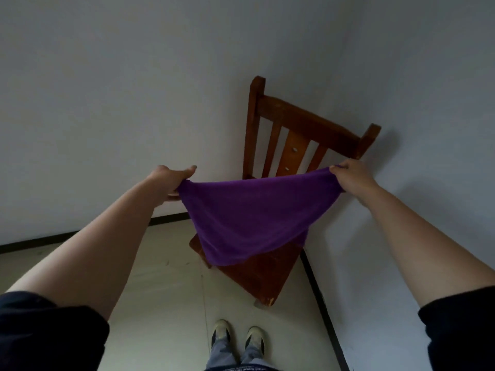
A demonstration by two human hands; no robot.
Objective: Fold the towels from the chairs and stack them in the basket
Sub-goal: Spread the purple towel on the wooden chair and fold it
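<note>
Here, a purple towel (249, 218) is held spread in front of the wooden chair (308, 121). Its top edge is stretched side to side across the chair's backrest, and its lower edge is draped over the seat; whether it touches cannot be told. One top corner is gripped by the left hand (174, 180), the other by the right hand (351, 175), level with each other. The first fold is judged to require the two corners being brought together. No basket is seen.
</note>
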